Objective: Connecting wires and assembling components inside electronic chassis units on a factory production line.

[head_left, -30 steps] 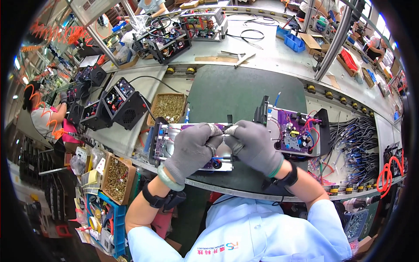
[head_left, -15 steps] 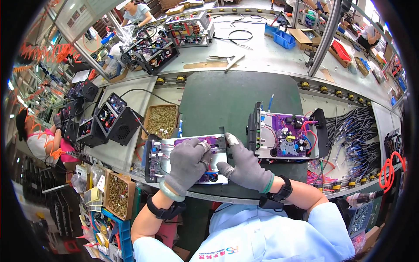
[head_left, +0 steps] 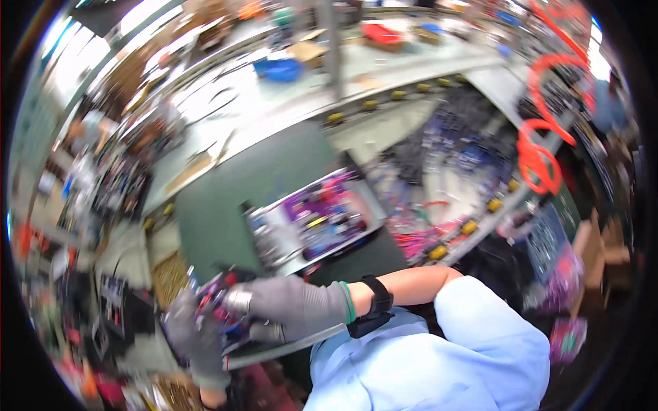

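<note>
The picture was blurred, so small details could not be told. At the far left, near the lower edge, the left hand [head_left: 195,339] in a grey glove was curled around the left end of a circuit board assembly [head_left: 219,308], a purple board with red and dark parts on it. This assembly lay at the near edge of the desk [head_left: 260,171], on the dark green mat [head_left: 226,198], just in front of the person. Just left of it stood a small box of brass-coloured parts [head_left: 168,277].

The right hand [head_left: 284,308], also in a grey glove, lay across the same assembly from the right, its fingers [head_left: 236,300] pressed on the top of the board; it touched the board, but I cannot tell whether it gripped it. A green cuff and a black wrist strap [head_left: 373,308] were on the right forearm.

Further back and to the right, a second purple board in a grey metal frame [head_left: 315,219] lay on the mat, apart from both hands. To the right of it was a heap of dark and coloured wires [head_left: 445,157], and at the far right hung an orange coiled hose [head_left: 541,137].
</note>
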`<state>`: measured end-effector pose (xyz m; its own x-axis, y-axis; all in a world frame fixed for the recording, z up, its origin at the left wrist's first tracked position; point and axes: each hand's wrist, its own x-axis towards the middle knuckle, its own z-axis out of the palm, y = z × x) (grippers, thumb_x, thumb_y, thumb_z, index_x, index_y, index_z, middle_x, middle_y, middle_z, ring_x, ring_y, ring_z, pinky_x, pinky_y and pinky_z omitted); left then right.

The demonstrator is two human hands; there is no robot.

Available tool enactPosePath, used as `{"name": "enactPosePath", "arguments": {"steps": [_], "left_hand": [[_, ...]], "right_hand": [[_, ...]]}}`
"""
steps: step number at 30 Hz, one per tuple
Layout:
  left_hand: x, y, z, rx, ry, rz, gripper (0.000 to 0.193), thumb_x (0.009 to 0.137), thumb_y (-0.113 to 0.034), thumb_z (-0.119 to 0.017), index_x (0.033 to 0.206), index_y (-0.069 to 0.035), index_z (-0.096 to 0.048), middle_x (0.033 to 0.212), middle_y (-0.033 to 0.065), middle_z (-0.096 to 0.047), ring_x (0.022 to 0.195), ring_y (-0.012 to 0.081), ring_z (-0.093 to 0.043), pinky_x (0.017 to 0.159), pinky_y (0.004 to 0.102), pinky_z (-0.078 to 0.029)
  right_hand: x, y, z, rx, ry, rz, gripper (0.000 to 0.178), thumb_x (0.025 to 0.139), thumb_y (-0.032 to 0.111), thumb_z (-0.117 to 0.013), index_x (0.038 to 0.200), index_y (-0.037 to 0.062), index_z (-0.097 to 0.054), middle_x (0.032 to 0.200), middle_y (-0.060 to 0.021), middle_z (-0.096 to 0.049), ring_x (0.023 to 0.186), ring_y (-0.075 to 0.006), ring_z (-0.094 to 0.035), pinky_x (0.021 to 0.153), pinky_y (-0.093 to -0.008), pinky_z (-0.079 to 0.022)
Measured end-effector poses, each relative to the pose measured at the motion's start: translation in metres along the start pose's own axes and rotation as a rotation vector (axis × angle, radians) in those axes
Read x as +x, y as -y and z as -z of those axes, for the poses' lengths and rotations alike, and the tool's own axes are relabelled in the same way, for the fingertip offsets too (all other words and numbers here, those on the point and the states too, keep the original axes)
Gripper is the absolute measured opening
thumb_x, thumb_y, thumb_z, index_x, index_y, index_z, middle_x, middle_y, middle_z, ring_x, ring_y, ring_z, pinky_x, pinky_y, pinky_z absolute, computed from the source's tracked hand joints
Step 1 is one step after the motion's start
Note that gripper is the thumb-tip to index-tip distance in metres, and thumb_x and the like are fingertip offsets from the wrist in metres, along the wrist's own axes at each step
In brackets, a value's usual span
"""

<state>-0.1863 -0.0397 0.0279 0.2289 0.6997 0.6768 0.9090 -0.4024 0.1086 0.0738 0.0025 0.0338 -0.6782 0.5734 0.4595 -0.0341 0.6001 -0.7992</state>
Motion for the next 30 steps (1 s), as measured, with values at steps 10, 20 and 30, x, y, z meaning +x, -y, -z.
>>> {"name": "enactPosePath", "arguments": {"steps": [10, 20, 30], "left_hand": [[-0.010, -0.020, 0.074, -0.646, -0.035, 1.040, 0.030, 0.104, -0.014, -0.058, 0.131, -0.001, -0.059, 0.114, 0.0133, -0.069, 0.104, 0.0226, -0.065, 0.091, 0.0321, -0.055], [-0.021, -0.019, 0.039, -0.604, 0.060, 0.736, 0.030, 0.101, -0.017, -0.065, 0.123, 0.004, -0.062, 0.113, 0.0060, -0.064, 0.106, 0.0158, -0.059, 0.095, 0.0311, -0.048], [0.062, -0.078, 0.012, -0.673, 0.087, 0.444, 0.024, 0.093, 0.001, -0.064, 0.116, 0.003, -0.066, 0.108, 0.0077, -0.063, 0.097, 0.0155, -0.061, 0.086, 0.0291, -0.050]], "right_hand": [[-0.180, -0.186, 0.291, -0.967, -0.452, -0.907, 0.029, 0.090, 0.018, -0.064, 0.117, 0.0134, -0.072, 0.103, -0.0107, -0.075, 0.093, -0.0286, -0.073, 0.078, -0.0403, -0.058], [-0.230, -0.228, 0.294, -1.155, -0.228, -0.869, 0.024, 0.087, 0.033, -0.067, 0.100, 0.0135, -0.073, 0.097, -0.0139, -0.071, 0.096, -0.0354, -0.068, 0.084, -0.0491, -0.051], [-0.129, -0.045, 0.227, -1.035, -0.243, -0.077, 0.019, 0.088, 0.028, -0.070, 0.100, 0.0125, -0.071, 0.086, -0.0073, -0.067, 0.086, -0.0285, -0.066, 0.076, -0.0407, -0.049]]}}
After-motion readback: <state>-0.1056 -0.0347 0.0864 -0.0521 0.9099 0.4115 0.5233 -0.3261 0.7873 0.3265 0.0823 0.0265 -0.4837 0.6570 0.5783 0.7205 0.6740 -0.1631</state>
